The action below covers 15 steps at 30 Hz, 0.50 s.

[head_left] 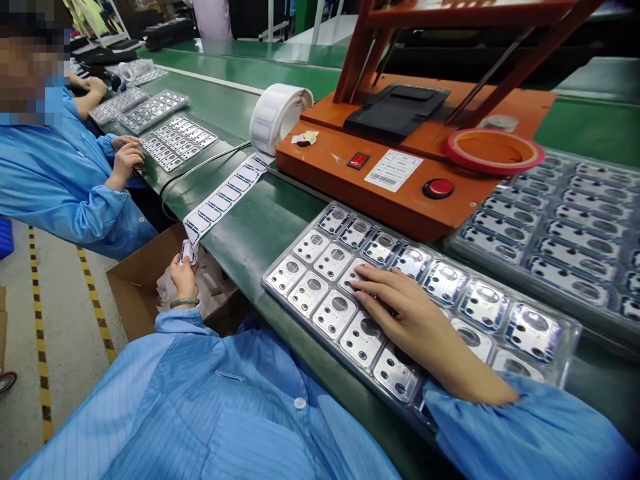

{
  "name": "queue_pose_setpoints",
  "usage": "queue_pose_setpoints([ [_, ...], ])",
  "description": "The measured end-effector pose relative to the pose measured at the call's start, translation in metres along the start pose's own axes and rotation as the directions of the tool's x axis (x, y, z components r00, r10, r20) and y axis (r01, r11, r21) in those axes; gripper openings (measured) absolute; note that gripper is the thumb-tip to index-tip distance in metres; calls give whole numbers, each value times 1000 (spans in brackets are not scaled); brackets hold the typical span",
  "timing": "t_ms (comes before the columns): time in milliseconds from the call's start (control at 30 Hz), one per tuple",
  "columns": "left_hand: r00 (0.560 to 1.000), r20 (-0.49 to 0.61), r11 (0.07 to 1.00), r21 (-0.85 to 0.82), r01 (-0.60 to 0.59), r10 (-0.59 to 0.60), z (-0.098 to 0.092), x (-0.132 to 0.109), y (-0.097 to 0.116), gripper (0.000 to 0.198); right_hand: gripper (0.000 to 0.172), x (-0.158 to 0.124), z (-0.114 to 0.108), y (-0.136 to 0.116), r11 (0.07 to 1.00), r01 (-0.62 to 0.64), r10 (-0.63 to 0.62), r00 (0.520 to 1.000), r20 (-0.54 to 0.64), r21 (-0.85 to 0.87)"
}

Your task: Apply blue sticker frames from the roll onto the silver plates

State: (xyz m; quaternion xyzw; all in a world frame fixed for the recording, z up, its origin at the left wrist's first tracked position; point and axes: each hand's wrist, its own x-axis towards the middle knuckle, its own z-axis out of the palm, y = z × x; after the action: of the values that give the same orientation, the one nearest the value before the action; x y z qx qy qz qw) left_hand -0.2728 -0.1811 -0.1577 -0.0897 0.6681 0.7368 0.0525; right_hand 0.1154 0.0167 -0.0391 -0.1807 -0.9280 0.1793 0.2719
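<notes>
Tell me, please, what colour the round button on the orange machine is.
The button is red, best seen in the head view.

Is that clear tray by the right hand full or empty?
The clear tray is full: metal plates fill its visible pockets, some under the right hand.

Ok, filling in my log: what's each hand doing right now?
Left hand: closed, holding a paper label strip.
Right hand: open, flat on a plastic tray.

The floor (65, 347) is pale and smooth, with two yellow and black tape lines (95, 313) on it. A long green table (240, 67) goes far back into the room. A brown box (130, 287) sits low beside it. Far back, the room looks dark.
</notes>
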Motion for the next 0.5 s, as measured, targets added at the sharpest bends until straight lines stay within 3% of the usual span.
queue_pose_setpoints([
  [267, 999, 17, 972, 229, -49, 46, -10, 2, -3, 35, 20, 0, 1, 2, 1000, -3, 3, 1000, -1, 8],
  [500, 958, -9, 844, 475, -249, 288, -26, 0, 14, 15, 20, 0, 0, 1, 1000, -4, 4, 1000, 15, -10],
])
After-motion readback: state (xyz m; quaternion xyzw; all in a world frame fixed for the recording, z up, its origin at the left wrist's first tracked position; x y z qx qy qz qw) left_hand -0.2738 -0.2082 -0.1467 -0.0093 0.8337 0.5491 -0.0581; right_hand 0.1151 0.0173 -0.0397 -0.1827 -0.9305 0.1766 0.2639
